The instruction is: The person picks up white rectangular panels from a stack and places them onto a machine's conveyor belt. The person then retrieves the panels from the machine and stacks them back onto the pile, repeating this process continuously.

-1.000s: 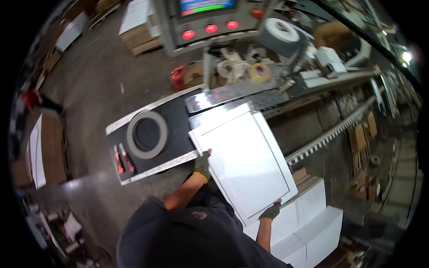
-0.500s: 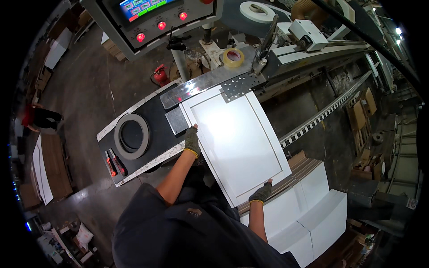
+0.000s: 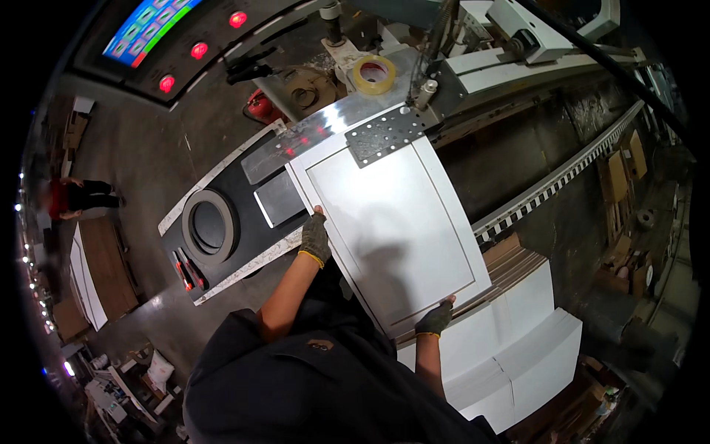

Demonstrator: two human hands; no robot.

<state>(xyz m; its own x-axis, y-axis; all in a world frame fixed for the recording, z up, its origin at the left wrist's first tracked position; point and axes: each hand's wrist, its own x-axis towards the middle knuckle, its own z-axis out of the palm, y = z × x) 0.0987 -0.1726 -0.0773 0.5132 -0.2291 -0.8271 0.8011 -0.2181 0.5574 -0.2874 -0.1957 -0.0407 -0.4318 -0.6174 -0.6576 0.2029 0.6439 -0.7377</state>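
Note:
A white cabinet door panel (image 3: 396, 229) with a grooved frame lies across the machine's metal table (image 3: 336, 122), its far edge under a dark perforated plate (image 3: 384, 139). My left hand (image 3: 315, 235), in a grey-green glove with bare fingertips, grips the panel's left edge, thumb on top. My right hand (image 3: 435, 317), gloved alike, holds the near right corner with the thumb over the face. The fingers of both hands are hidden below the panel. Beneath the right hand stands a stack of white panels (image 3: 510, 333).
Left of the panel, a black side table (image 3: 255, 194) bears a grey roll of edge banding (image 3: 211, 226) and red-handled utility knives (image 3: 188, 270). Clear tape (image 3: 373, 75) sits on the machine. A control panel (image 3: 159, 52) overhangs far left. Another person (image 3: 81, 196) stands at left.
The view has shifted, and the control panel looks nearer and farther left. Both hands keep their grip on the door panel, which has barely moved against the machine. A shadow now falls on it.

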